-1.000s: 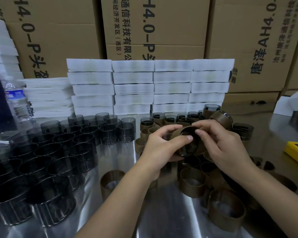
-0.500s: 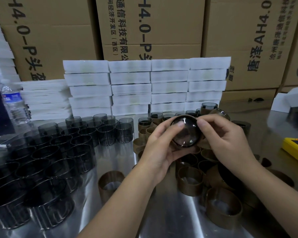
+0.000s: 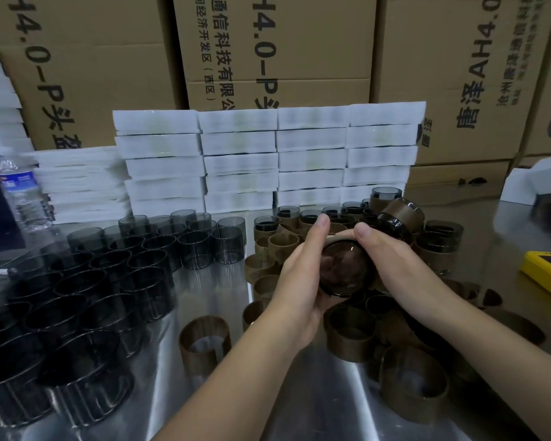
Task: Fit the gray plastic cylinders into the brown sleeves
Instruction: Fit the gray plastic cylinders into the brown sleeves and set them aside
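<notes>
A person's left hand [image 3: 296,281] and right hand [image 3: 401,265] clasp a smoky gray plastic cylinder [image 3: 344,272] between them above a steel worktable [image 3: 315,402], both curled round it, fingertips close together over the brown sleeve [image 3: 339,239] wrapping its far end. Loose gray cylinders [image 3: 109,275] stand massed at left; empty brown sleeves [image 3: 350,335] crowd the tabletop below the hands. Sleeved pieces [image 3: 398,218] pile up behind, before stacked white foam trays [image 3: 236,160] and printed cardboard cartons [image 3: 277,43]. A water bottle [image 3: 23,192] stands far left, a yellow device [image 3: 547,275] far right.
</notes>
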Tool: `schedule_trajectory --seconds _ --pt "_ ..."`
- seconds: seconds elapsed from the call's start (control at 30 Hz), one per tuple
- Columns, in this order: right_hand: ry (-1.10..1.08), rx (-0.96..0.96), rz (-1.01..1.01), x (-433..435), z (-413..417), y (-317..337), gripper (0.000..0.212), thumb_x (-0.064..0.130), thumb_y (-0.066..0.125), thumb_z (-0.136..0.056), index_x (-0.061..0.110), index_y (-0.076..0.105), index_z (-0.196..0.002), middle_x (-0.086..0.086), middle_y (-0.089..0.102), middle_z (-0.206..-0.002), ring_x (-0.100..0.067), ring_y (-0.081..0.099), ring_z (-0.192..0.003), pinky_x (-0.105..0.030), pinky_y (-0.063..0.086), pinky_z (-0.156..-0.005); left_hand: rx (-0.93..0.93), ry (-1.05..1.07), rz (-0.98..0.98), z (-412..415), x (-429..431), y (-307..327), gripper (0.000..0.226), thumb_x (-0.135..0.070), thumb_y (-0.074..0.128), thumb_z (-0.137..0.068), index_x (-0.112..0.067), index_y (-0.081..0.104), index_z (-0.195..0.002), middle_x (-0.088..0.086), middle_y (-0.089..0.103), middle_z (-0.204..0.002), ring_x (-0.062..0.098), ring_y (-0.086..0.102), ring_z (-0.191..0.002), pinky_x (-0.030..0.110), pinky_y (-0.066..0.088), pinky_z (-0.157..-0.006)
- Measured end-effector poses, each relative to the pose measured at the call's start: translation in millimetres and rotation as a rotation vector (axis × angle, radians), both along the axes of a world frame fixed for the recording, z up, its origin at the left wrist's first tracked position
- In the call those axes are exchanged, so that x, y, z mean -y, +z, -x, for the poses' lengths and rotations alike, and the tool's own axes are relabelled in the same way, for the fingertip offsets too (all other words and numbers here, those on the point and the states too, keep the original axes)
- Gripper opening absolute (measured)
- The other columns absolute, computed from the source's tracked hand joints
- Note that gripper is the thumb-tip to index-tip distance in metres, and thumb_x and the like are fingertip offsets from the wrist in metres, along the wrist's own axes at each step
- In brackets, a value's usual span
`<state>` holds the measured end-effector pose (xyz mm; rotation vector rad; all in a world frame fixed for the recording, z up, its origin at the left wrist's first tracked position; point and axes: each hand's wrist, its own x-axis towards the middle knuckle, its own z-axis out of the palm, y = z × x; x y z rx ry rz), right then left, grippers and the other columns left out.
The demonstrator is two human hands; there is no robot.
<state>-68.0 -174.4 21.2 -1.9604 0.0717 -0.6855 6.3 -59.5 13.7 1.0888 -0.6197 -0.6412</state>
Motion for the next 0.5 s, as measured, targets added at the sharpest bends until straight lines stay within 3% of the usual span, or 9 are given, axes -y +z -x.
schedule_trajectory --seconds 0.1,0.2,0.33,0.5 --pt "0.005 0.018 -0.048 -1.8 1.0 3.9 0.067 0.058 0.047 -0.077 -0.001 0.065 -0.103 -0.030 0.063 -0.105 -0.043 0.061 -0.099 -0.060 0.046 -0.090 0.002 0.008 0.000 -1.4 0.5 1.3 0.063 -0.070 0.061 -0.056 -0.021 0.078 -0.092 0.009 0.075 -0.100 0.024 0.072 -0.097 0.047 0.058 -0.085" --pt "-0.032 0.044 -0.070 -1.9 0.8 5.7 0.064 0.059 0.050 -0.072 0.005 0.067 -0.101 -0.032 0.063 -0.101 -0.049 0.059 -0.096 -0.062 0.047 -0.087 0.018 0.037 -0.010 -0.5 0.3 3.3 0.057 -0.069 0.057 -0.063 -0.021 0.079 -0.085 0.009 0.076 -0.092 0.023 0.074 -0.086 0.040 0.060 -0.063" --pt "-0.056 0.059 -0.102 -2.9 -0.5 5.6 0.054 0.057 0.053 -0.071 0.013 0.070 -0.096 -0.034 0.062 -0.099 -0.048 0.061 -0.087 -0.060 0.046 -0.086 -0.020 0.103 -0.045 0.2 0.0 4.8 0.050 -0.059 0.053 -0.087 -0.015 0.074 -0.089 0.010 0.076 -0.084 0.023 0.074 -0.075 0.036 0.057 -0.051" --pt "-0.018 0.049 -0.175 1.4 -3.0 2.9 0.053 0.059 0.057 -0.066 0.016 0.073 -0.093 -0.019 0.071 -0.096 -0.034 0.067 -0.087 -0.048 0.050 -0.083 0.004 0.119 -0.053 -1.3 -1.5 5.3 0.049 -0.056 0.053 -0.089 -0.012 0.073 -0.097 0.011 0.076 -0.087 0.023 0.074 -0.072 0.034 0.055 -0.047"
